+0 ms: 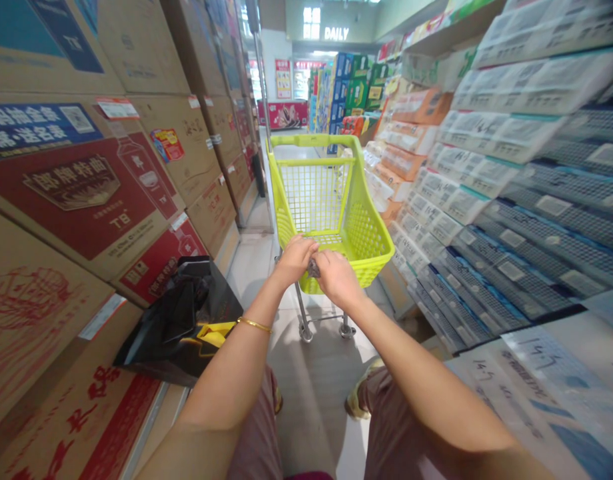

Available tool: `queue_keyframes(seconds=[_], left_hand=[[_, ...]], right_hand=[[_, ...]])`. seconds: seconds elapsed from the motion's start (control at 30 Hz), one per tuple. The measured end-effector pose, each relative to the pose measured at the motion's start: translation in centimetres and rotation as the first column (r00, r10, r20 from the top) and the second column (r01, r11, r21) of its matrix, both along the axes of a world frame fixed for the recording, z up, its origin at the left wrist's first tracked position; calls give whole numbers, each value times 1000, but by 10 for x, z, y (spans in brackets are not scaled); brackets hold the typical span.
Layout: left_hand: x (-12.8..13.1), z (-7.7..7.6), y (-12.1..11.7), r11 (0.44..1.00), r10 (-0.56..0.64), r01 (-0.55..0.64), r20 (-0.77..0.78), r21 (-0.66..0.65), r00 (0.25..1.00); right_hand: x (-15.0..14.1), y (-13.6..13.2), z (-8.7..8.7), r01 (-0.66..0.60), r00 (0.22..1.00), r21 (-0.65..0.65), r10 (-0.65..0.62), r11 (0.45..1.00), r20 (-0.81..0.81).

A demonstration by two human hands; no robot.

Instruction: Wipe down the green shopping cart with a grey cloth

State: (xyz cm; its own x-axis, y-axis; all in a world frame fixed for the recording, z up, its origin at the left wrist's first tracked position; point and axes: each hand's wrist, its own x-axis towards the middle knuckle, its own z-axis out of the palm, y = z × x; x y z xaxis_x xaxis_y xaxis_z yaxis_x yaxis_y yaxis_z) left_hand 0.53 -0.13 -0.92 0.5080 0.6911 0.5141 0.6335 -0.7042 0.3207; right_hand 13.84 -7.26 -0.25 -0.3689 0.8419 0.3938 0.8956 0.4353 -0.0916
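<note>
My left hand (295, 259), below a gold bangle (255, 325), is closed, its fingertips meeting those of my right hand. A small grey-purple, crumpled-looking item (313, 268) shows between the two hands; I cannot tell its exact kind. My right hand (337, 275) is also closed, its curled fingers against that item. Both hands are over the near edge of a lime-green shopping cart (371, 267). The cart's basket floor shows nothing lying on it, though my hands cover part of the near side. Whether my hands touch the cart's rim cannot be told.
Stacked cardboard cartons (86, 193) line the aisle's left side. A black bag (181, 313) with yellow parts sits beside my left forearm. On the right rise stacks of packaged paper goods (486, 160). The tiled floor (311, 380) runs under the cart, between my feet.
</note>
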Motion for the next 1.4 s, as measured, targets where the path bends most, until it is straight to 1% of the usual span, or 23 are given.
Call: queue_keyframes(seconds=[0.13,0.27,0.33,0.47,0.57,0.67,0.73,0.8,0.83,0.9,0.97,1.03,1.13,1.27,1.4], left_hand=[[-2,0,1,1000,1,-1,-44,17,999],[-4,1,1,999,7,-5,-60,43,998],[-5,1,0,999,18,-16,-62,44,998],[-8,0,4,997,48,-44,-62,57,997],[-10,-1,8,996,54,-49,-68,73,996],[-9,-1,4,990,101,-93,-77,101,992],[-4,0,-5,980,143,-126,-102,153,985],[4,1,-17,970,153,-120,-144,213,978],[8,1,-24,970,143,-103,-173,222,975],[15,1,-35,972,168,-125,-217,199,962],[20,0,-41,963,247,-212,-229,164,942],[20,0,-43,953,293,-265,-223,149,930],[15,-1,-41,945,315,-287,-209,155,926],[7,0,-36,952,298,-268,-245,149,923],[5,3,-33,970,236,-202,-317,138,918]], right_hand=[[8,3,1,-77,997,-16,77,997,-2],[28,7,4,-152,988,-30,151,988,-42],[41,9,6,-155,986,-52,151,987,-73],[71,12,12,-121,988,-112,108,986,-114],[83,15,14,-95,990,-130,80,987,-112],[80,16,15,-56,996,-119,47,991,-78],[73,15,16,-26,999,-117,21,993,-44],[64,14,16,-8,1000,-113,7,994,-16],[60,13,16,-1,1000,-106,1,994,-6],[50,12,15,13,1000,-92,-12,996,15],[40,10,13,32,999,-81,-30,996,33],[32,10,11,48,998,-76,-44,996,47],[25,11,10,52,997,-70,-48,996,60],[32,12,13,28,997,-78,-23,997,70],[60,15,14,26,998,-84,-21,996,58]])
